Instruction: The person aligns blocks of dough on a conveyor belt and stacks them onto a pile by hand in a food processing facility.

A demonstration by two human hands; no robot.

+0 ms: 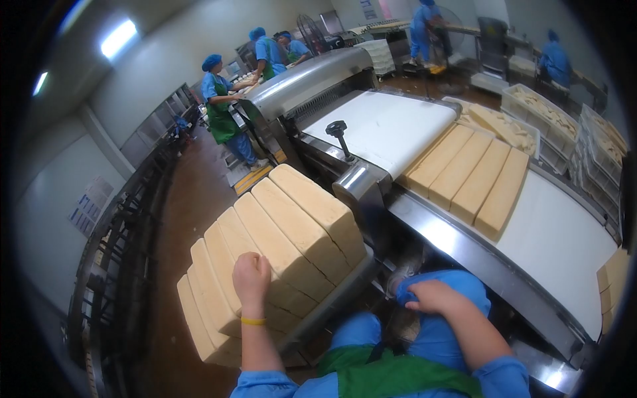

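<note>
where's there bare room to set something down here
Bare: the upper white belt between metal hood and block row; the lower white surface between that row and right-edge blocks. Crowded: tightly packed block stack, filled crates.

The left hand is touching or just beside stacked long beige blocks; the right hand rests on a blue-trousered knee.

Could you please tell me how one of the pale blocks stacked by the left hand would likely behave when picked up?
A pale block is probably stiff, as its long edges look straight. It may be fairly heavy, since it appears thick and solid. Its broad, flat sides suggest it would slide rather than roll.
</note>
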